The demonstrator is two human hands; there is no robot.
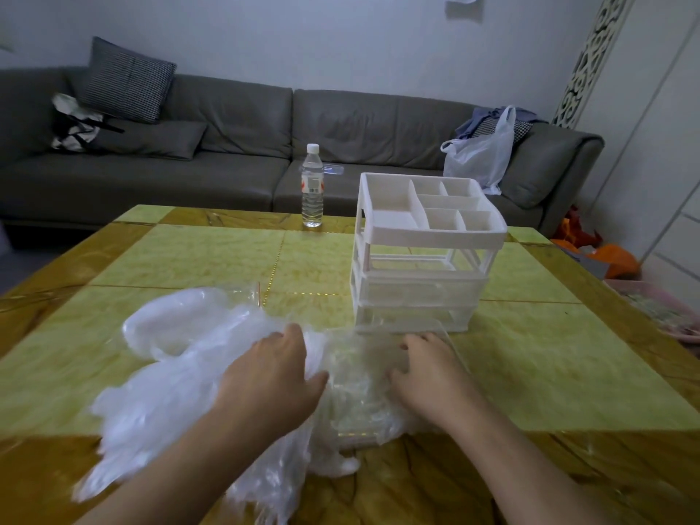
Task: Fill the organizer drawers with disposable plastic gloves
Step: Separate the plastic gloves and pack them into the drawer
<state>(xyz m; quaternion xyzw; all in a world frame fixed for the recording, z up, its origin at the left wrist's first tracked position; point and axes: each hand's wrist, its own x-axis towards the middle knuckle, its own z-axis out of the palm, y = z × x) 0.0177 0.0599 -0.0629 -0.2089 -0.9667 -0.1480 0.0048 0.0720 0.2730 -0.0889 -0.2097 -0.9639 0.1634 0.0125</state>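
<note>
The left hand (278, 367) lies on the heap of plastic gloves (163, 377), its grip folded into the film at the heap's right side, while the right hand (428, 367) rests with grip loosely curled on the gloves inside a clear drawer (363, 422) lying at the table's near edge. The heap spreads toward the near left corner of the table (530, 346). Just beyond the drawer stands the white organizer (420, 259), its top drawer slot vacant, and a water bottle (312, 187) stands at the far edge.

Grey sofa (235, 145) against pale wall (303, 39), checked cushion (128, 81), yellow tiled table (189, 255), dim light
</note>
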